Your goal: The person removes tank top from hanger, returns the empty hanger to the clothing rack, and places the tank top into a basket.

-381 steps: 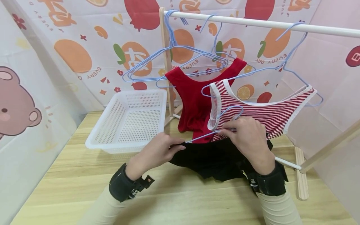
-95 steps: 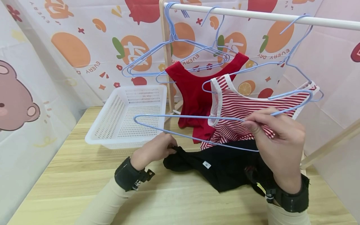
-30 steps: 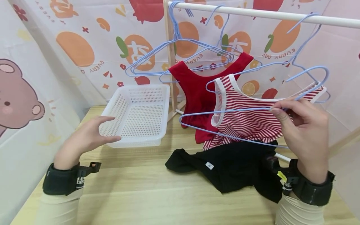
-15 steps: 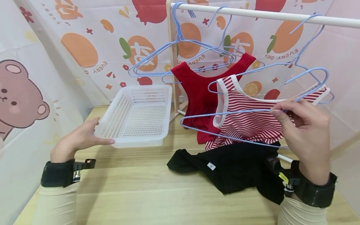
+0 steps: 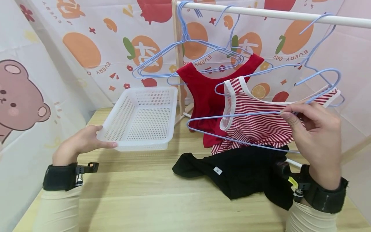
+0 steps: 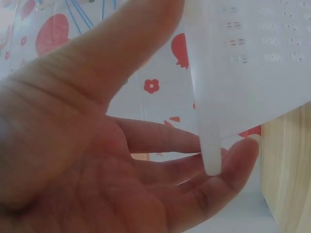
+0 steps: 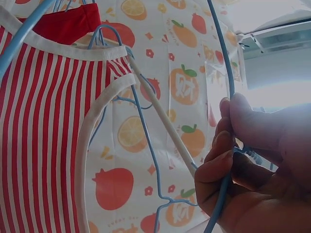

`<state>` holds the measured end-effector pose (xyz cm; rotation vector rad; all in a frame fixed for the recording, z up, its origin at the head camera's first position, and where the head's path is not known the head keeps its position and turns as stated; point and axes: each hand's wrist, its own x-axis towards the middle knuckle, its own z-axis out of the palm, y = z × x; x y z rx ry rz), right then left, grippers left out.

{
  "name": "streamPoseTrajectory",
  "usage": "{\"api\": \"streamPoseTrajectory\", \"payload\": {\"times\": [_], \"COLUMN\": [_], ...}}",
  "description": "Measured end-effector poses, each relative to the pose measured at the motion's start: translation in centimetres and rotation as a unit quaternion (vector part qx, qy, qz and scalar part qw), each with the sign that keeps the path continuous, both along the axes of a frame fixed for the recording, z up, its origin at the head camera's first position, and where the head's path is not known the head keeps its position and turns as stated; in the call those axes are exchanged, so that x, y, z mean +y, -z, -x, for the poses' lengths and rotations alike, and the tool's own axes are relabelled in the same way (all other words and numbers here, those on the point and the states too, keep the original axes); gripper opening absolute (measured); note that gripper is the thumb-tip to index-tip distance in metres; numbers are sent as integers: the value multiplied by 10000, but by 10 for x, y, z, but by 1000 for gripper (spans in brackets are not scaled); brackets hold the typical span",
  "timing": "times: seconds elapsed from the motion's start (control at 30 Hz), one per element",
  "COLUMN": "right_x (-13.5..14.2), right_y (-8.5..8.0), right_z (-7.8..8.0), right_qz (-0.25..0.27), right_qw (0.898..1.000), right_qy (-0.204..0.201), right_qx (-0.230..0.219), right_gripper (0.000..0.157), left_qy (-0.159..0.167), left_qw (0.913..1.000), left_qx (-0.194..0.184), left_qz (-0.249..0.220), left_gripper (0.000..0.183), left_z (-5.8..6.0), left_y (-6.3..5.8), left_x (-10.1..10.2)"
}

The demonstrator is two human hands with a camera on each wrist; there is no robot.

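My left hand [image 5: 79,144] holds the near-left corner of a white plastic basket [image 5: 147,145], thumb along the front rim. In the left wrist view, the basket's rim [image 6: 206,121] lies between thumb and fingers, fingertips under it. My right hand [image 5: 317,135] pinches a bare light-blue clothes hanger [image 5: 234,115] near its neck, raised in front of a striped tank top; the right wrist view shows the fingers [image 7: 218,165] curled round the wire. Below the hanger a black garment [image 5: 234,174] with a white label lies crumpled on the table.
A white rod [image 5: 269,13] on a wooden stand carries a red tank top [image 5: 208,87], a red-and-white striped tank top [image 5: 258,119] and several bare hangers [image 5: 162,58]. Patterned cloth [image 5: 116,42] backs the wooden table [image 5: 162,199]. The basket holds nothing visible.
The hanger, earlier at the black garment, is now out of it in my right hand. My left hand let go of the garment, moved left and took the basket's corner.
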<state>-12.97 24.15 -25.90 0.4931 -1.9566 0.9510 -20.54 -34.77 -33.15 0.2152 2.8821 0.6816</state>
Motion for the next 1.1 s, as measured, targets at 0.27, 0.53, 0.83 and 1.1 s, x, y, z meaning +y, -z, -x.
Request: {"api": "streamPoseTrajectory", "payload": {"times": [0.27, 0.53, 0.83, 1.1], "right_x": [7, 20, 46, 72], "right_y": [0, 2, 1, -15], "right_z": [1, 10, 26, 35], "right_qz": [-3, 346, 740, 1089], "right_qw": [9999, 9989, 9962, 9932], "right_qy": [-60, -230, -360, -342], "right_qx": [-97, -208, -271, -243], "right_gripper": [10, 11, 12, 9], "left_qy": [-28, -91, -98, -52], "left_qw": [10000, 9998, 9998, 9999], "left_qx": [14, -26, 11, 77], "left_qz": [62, 159, 174, 127], "left_gripper": [82, 92, 91, 87], "left_z": [-1, -4, -4, -2], "left_y": [-2, -4, -2, -2], "left_x": [1, 0, -1, 0]}}
